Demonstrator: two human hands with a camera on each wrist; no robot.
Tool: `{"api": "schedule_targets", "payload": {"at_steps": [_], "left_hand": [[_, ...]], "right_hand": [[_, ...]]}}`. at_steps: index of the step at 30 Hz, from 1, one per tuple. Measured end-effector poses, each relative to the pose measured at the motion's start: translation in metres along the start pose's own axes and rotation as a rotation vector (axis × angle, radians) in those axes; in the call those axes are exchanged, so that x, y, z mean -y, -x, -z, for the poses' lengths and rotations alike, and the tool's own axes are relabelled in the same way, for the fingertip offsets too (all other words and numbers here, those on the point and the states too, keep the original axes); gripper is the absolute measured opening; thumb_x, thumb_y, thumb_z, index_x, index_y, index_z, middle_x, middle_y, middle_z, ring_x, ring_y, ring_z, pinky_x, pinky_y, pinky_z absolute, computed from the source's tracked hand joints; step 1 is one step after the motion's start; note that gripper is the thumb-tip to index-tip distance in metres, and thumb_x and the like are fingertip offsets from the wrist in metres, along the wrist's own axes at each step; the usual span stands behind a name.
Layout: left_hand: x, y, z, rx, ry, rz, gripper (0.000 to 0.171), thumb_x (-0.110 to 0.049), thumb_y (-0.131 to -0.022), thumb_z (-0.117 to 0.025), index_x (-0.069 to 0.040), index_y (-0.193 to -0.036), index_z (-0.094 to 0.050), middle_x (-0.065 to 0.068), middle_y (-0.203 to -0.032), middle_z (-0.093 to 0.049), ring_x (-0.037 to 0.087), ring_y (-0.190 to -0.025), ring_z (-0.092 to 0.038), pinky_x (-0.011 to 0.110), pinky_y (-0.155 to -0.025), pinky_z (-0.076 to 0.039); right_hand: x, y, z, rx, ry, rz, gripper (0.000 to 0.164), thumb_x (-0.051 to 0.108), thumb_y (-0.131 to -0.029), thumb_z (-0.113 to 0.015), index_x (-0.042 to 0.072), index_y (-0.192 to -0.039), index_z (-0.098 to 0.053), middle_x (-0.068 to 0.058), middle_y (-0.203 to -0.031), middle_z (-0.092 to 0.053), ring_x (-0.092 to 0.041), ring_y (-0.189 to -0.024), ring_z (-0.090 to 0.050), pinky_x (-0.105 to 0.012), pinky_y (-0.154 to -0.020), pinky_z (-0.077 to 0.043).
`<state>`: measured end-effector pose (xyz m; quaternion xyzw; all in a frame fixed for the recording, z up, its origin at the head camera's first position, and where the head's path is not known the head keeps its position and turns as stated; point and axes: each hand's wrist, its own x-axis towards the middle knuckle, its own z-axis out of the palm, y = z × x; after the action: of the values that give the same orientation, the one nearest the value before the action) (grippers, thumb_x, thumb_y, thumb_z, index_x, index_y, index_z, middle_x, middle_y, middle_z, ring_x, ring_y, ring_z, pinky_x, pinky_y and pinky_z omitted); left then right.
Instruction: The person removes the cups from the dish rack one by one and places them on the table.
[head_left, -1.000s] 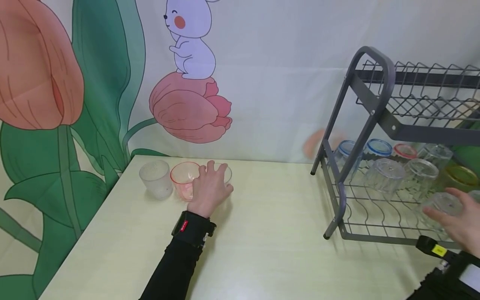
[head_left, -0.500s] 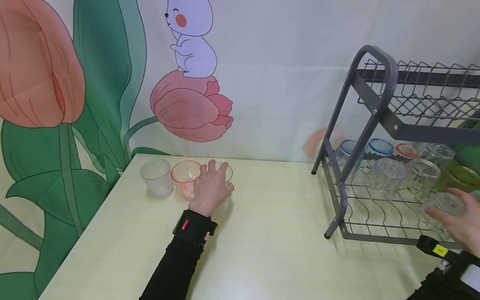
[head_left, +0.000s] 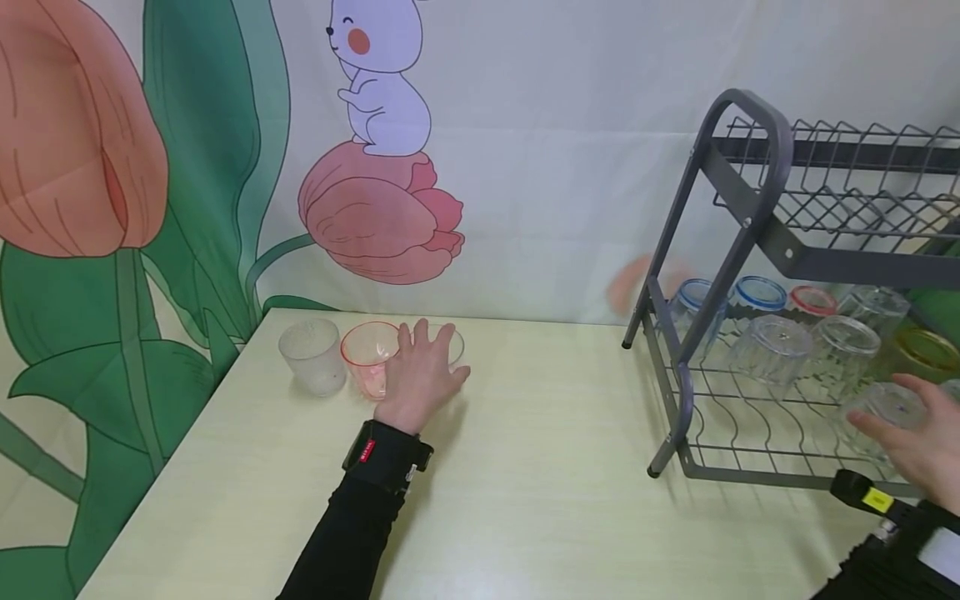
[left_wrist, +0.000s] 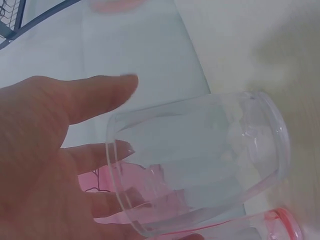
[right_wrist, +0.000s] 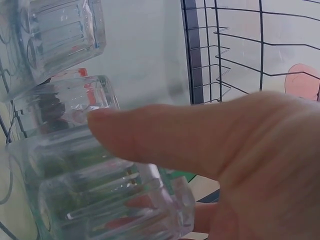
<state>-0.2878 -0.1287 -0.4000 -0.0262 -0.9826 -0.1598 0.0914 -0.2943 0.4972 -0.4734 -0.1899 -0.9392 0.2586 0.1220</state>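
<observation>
My left hand is at a clear glass standing upright on the table, its rim showing past the fingers in the head view. In the left wrist view the thumb stands apart from the glass, and the other fingers lie along its far side. Beside it are a red-rimmed glass and a frosted glass. At the far right, my right hand holds an upside-down clear glass on the rack's lower shelf, thumb on the near side and fingers seen through it.
A grey two-tier wire rack stands on the right of the table. On its lower shelf are several upturned glasses, among them a blue-rimmed glass and a yellowish glass. Behind hangs a printed cloth.
My left thumb has spread very slightly outward beside the clear glass. The right hand stays at its glass on the rack, and the glasses keep their places.
</observation>
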Motion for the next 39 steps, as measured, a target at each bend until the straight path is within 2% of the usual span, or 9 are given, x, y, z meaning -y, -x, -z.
{"api": "schedule_targets", "payload": {"at_steps": [5,10,18,26,31,33,35,37,39], "left_hand": [[-0.001,0.000,0.004,0.020,0.010,0.008,0.067,-0.047,-0.089,-0.068,-0.011,-0.143,-0.049,0.026,-0.147,-0.035,0.048,-0.138,-0.024,0.065,-0.085,-0.048],[-0.003,0.002,0.008,0.019,0.023,0.013,0.070,-0.049,-0.088,-0.068,-0.011,-0.144,-0.047,0.026,-0.147,-0.035,0.048,-0.138,-0.024,0.066,-0.084,-0.047],[-0.006,0.008,0.018,-0.008,0.053,0.014,0.068,-0.046,-0.089,-0.068,-0.010,-0.143,-0.048,0.025,-0.145,-0.037,0.047,-0.139,-0.022,0.067,-0.081,-0.047],[-0.014,0.013,0.032,-0.048,0.059,-0.015,0.067,-0.048,-0.089,-0.067,-0.011,-0.142,-0.050,0.023,-0.144,-0.039,0.046,-0.138,-0.025,0.065,-0.078,-0.049],[-0.018,0.017,0.037,-0.052,0.062,-0.038,0.068,-0.050,-0.089,-0.067,-0.012,-0.142,-0.050,0.023,-0.145,-0.039,0.045,-0.139,-0.025,0.064,-0.080,-0.049],[-0.019,0.019,0.037,-0.053,0.070,-0.044,0.068,-0.049,-0.089,-0.068,-0.012,-0.142,-0.050,0.022,-0.145,-0.039,0.044,-0.139,-0.026,0.064,-0.082,-0.048],[-0.021,0.020,0.038,-0.064,0.079,-0.055,0.066,-0.049,-0.089,-0.068,-0.012,-0.141,-0.051,0.021,-0.144,-0.041,0.041,-0.138,-0.030,0.063,-0.081,-0.049],[-0.023,0.021,0.038,-0.088,0.088,-0.070,0.064,-0.048,-0.089,-0.068,-0.012,-0.140,-0.053,0.020,-0.143,-0.043,0.038,-0.135,-0.033,0.062,-0.080,-0.049],[-0.027,0.020,0.039,-0.117,0.097,-0.086,0.062,-0.047,-0.089,-0.069,-0.013,-0.139,-0.054,0.019,-0.142,-0.044,0.035,-0.134,-0.035,0.061,-0.078,-0.050]], "right_hand": [[0.067,0.049,0.031,0.026,-0.053,-0.029,0.089,0.042,-0.093,-0.065,0.007,-0.156,-0.013,-0.029,-0.157,-0.006,-0.054,-0.140,-0.008,-0.075,-0.100,-0.019],[0.044,0.039,0.017,-0.046,-0.110,0.047,0.093,0.065,-0.087,-0.055,0.022,-0.158,-0.012,-0.025,-0.159,-0.007,-0.053,-0.140,-0.010,-0.076,-0.098,-0.018],[0.120,0.093,0.058,0.010,-0.113,0.045,0.073,0.028,-0.100,-0.053,-0.003,-0.153,-0.012,-0.036,-0.154,-0.008,-0.057,-0.138,-0.009,-0.073,-0.103,-0.017],[0.071,0.060,0.038,-0.122,-0.178,0.143,0.075,0.052,-0.096,-0.053,0.023,-0.157,-0.022,-0.019,-0.160,-0.010,-0.046,-0.144,-0.008,-0.077,-0.100,-0.014],[0.116,0.100,0.062,-0.125,-0.175,0.127,0.068,0.034,-0.101,-0.053,0.011,-0.156,-0.021,-0.023,-0.159,-0.008,-0.047,-0.144,-0.005,-0.076,-0.102,-0.015],[0.137,0.120,0.075,-0.124,-0.182,0.170,0.063,0.019,-0.101,-0.053,0.007,-0.155,-0.023,-0.028,-0.158,-0.009,-0.049,-0.142,-0.010,-0.054,-0.105,-0.036],[0.147,0.131,0.080,-0.156,-0.228,0.229,0.061,0.014,-0.100,-0.054,0.005,-0.153,-0.026,-0.029,-0.157,-0.013,-0.055,-0.136,-0.022,-0.026,-0.084,-0.050],[0.147,0.134,0.081,-0.176,-0.271,0.262,0.061,0.013,-0.099,-0.055,0.007,-0.153,-0.029,-0.027,-0.157,-0.014,-0.055,-0.134,-0.024,-0.009,-0.055,-0.041],[0.140,0.130,0.080,-0.187,-0.298,0.269,0.062,0.014,-0.099,-0.057,0.010,-0.154,-0.029,-0.024,-0.158,-0.014,-0.053,-0.136,-0.023,-0.003,-0.052,-0.033]]}}
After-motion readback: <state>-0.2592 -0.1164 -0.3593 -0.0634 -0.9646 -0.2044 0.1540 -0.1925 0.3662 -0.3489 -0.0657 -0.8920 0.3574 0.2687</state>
